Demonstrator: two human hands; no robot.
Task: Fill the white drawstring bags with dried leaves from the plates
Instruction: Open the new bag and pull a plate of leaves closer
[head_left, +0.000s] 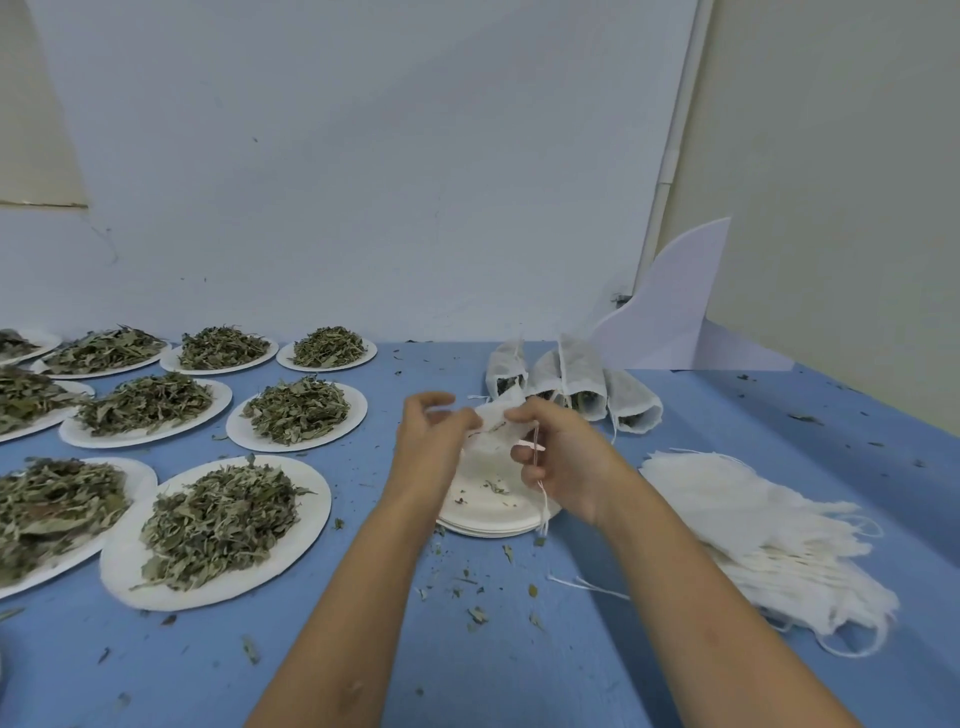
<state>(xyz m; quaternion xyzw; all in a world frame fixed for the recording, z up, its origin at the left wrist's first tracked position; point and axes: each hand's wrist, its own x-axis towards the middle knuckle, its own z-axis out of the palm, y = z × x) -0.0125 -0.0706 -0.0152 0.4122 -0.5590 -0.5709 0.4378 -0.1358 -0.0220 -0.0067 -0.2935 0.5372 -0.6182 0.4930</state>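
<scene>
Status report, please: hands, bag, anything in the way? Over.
Hands: left hand and right hand pinch white bag above emptied plate stack. Its drawstring hangs from right hand. No obstruction seen.

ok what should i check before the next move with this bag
1. Bag held in both hands, left hand and right hand: ok.
2. Drawstring caught in the right hand: ok.
3. Bag filled: cannot tell, the hands hide it.
4. Plate stack below has stock: not ok, only crumbs.
5. Full plate nearby on the left: ok.
6. Pile of empty bags on the right: ok.
</scene>
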